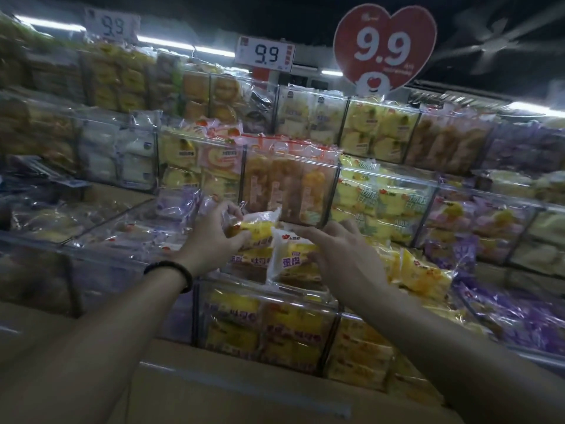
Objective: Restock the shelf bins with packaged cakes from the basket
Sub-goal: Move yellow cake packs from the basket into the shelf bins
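Left hand: the left hand (214, 237) pinches the end of a yellow packet (255, 229), fingers curled over its top and thumb below; a dark bracelet (171, 273) sits on the wrist.
Right hand: the right hand (336, 249) grips a white-fronted packet (290, 255) by its right edge, fingers reaching along the top; the thumb's exact hold is partly hidden.
Where the cakes are: both packets are just above the open top of the lower bin (266, 319), touching each other, with the yellow one behind and higher.
Lower bin: clear-walled and already stacked with yellow packets nearly to its rim.
Handling: the cakes look light and soft inside slick, air-puffed film, so a hard squeeze would probably crush them and a loose one would let the film slip.
Where to hold: likely best by the crimped end seams or flat across the broad faces, not across the middle.
Upper bin: the upper bin (290, 185), holding orange-brown cakes, overhangs just behind the hands, so the gap for sliding packets in looks tight.
Nearest edge: a cardboard box (244, 393) lies under the forearms; no basket can be made out.
Overhead: a red heart sign (385, 47) and a price tag (266, 55) both read 9.9.
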